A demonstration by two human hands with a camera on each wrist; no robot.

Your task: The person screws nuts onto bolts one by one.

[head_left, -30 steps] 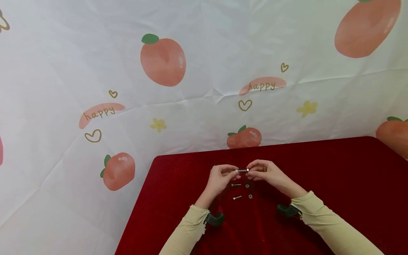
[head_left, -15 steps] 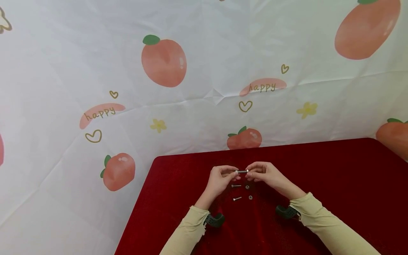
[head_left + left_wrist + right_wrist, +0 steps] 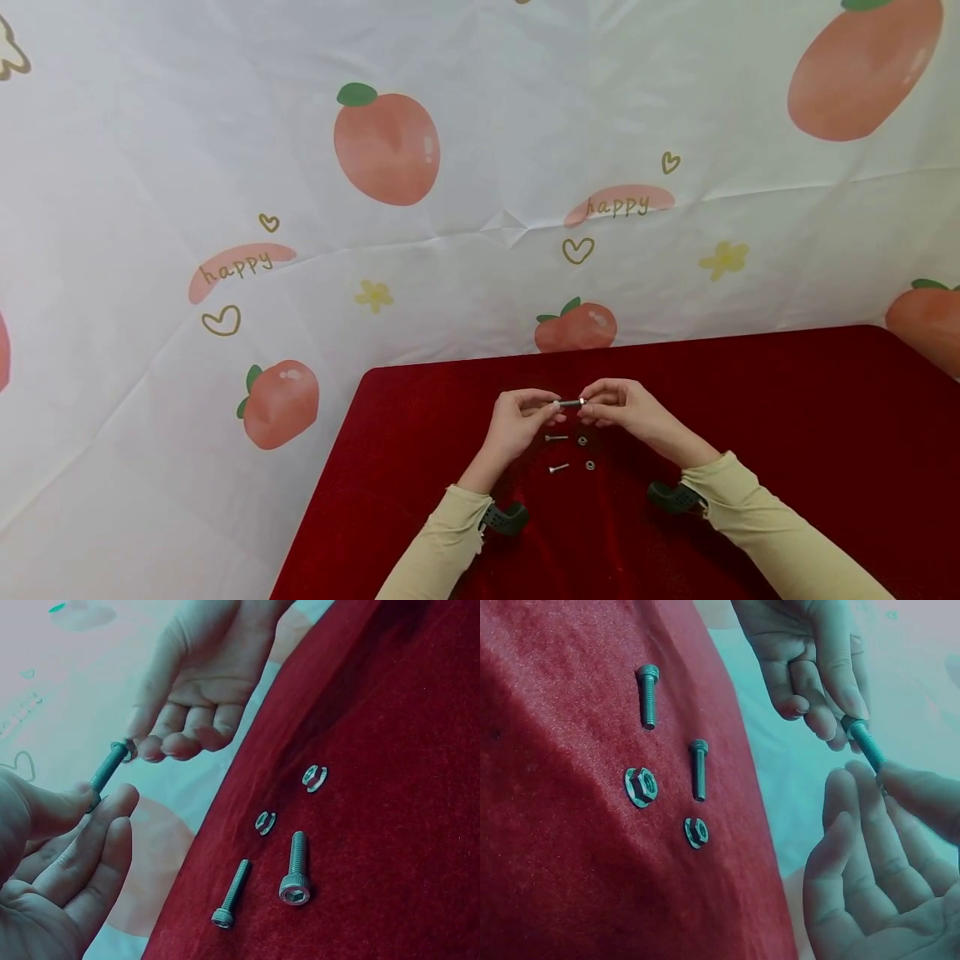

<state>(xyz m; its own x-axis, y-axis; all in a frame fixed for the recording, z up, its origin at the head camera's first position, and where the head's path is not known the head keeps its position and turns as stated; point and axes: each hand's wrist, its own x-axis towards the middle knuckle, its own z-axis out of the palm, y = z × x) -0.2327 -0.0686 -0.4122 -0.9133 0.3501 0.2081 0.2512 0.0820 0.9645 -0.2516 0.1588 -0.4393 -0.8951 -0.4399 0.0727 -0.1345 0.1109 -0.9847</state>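
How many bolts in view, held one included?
3: the held bolt, pinched by the left hand; the nearer bolt and the farther bolt, both on the red cloth.

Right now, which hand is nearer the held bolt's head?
Left. The left hand pinches the bolt head; the right hand is at the held bolt's opposite, threaded end, fingertips at the nut there.

Bolt head [image 3: 848, 726] partly hidden (left thumb [image 3: 849, 696])

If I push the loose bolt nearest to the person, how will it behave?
The bolt looks metal, so probably stiff and heavy for its size. Its round head may let it roll, though the fuzzy red cloth could slow it.
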